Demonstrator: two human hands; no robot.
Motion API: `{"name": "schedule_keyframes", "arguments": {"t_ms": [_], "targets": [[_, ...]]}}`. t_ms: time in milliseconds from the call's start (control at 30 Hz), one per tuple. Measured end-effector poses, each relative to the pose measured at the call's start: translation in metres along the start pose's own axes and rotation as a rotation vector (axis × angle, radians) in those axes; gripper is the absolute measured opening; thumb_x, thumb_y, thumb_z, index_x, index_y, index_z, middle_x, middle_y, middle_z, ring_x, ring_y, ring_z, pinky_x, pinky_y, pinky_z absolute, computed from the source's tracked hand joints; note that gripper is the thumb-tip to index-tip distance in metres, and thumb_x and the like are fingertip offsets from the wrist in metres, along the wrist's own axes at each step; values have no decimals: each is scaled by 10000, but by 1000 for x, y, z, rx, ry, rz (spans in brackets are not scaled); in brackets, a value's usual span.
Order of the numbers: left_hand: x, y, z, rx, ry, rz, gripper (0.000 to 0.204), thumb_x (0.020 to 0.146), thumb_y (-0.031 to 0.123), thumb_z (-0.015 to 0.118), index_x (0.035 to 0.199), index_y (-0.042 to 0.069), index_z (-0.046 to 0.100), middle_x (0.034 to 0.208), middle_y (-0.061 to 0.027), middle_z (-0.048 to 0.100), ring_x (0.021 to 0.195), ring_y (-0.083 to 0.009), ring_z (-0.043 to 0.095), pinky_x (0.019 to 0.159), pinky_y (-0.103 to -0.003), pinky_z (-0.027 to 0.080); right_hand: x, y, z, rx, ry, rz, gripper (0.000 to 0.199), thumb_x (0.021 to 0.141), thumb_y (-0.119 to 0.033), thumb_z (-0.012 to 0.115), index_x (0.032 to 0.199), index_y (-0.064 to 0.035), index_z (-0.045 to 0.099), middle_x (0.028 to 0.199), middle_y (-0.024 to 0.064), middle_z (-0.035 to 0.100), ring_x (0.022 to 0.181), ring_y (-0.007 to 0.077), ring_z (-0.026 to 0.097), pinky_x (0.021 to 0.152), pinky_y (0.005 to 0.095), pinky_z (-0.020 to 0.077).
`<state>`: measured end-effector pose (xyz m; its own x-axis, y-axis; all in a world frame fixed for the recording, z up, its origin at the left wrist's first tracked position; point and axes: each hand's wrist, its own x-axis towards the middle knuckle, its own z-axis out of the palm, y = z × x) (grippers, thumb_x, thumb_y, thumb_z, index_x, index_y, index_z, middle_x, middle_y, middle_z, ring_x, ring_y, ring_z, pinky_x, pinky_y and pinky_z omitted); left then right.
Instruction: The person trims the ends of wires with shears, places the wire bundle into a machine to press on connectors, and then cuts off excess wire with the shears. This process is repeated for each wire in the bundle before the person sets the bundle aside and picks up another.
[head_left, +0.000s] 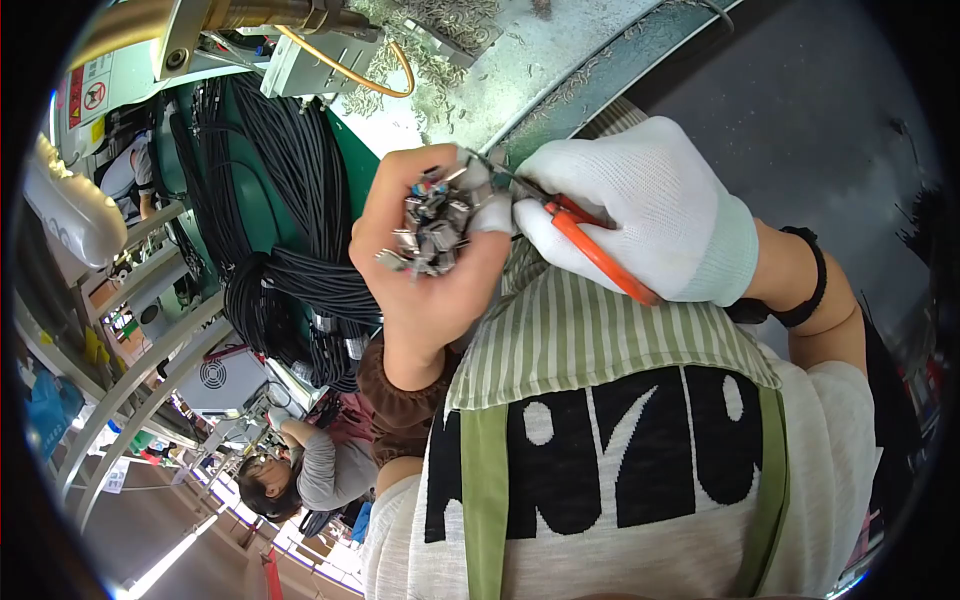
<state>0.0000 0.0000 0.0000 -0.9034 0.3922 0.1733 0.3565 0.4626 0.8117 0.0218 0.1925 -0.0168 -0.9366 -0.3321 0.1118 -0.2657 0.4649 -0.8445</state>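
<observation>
Metal pieces (437, 232) fill the cupped left hand (438, 300); just beside it, the gloved right hand (650, 212) grips orange-handled pliers (597, 257) by the handles.

Pale worktop (525, 60), small bits (460, 20) strewn on it; green surface (359, 168), black cable coils (310, 285) on top

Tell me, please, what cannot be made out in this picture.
In the head view:
Metal pieces, exact count: they overlap and blur in the left hand.
Pliers, whether the tips grip anything: too small and blurred.
Their second handle, mostly: covered by the gloved right hand.
Brass tube, its upper part: cut off by the top edge.
</observation>
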Motion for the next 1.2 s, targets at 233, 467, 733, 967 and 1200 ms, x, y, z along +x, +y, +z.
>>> {"name": "schedule_keyframes", "arguments": {"t_ms": [233,467,733,967,1200], "targets": [[1,-1,12,-300,158,-410,169,798,-33,655,946,-16,576,723,32,567,596,-33,496,532,-182,388,1,7,13,-122,250,-94,132,779,-153,687,803,-41,621,581,101,536,476,237,533,463,318,409],[26,-54,-31,-713,13,-555,119,842,16,634,945,-9,579,632,28,505,479,-42,426,416,-206,295,55,7,41,49,6,48,152,817,-177,643,833,-28,613,568,82,502,470,174,510,473,306,407],[114,-135,-133,-989,24,-787,88,890,93,598,882,24,545,616,16,458,490,-64,379,428,-216,294,198,2,31,377,53,319,273,884,-268,596,788,-13,576,541,74,529,430,158,528,421,298,416],[93,-56,-36,-1023,99,-741,152,875,105,599,769,40,512,625,4,441,533,-75,386,458,-217,315,137,40,-26,527,-116,280,264,909,-233,577,784,-3,553,549,43,533,430,111,529,397,250,417],[81,-78,-8,-775,20,-589,207,837,75,606,682,55,471,582,-2,432,480,-78,369,431,-226,306,129,62,-12,609,-224,344,290,882,-239,600,742,7,542,550,55,544,441,121,551,407,253,436]]}}
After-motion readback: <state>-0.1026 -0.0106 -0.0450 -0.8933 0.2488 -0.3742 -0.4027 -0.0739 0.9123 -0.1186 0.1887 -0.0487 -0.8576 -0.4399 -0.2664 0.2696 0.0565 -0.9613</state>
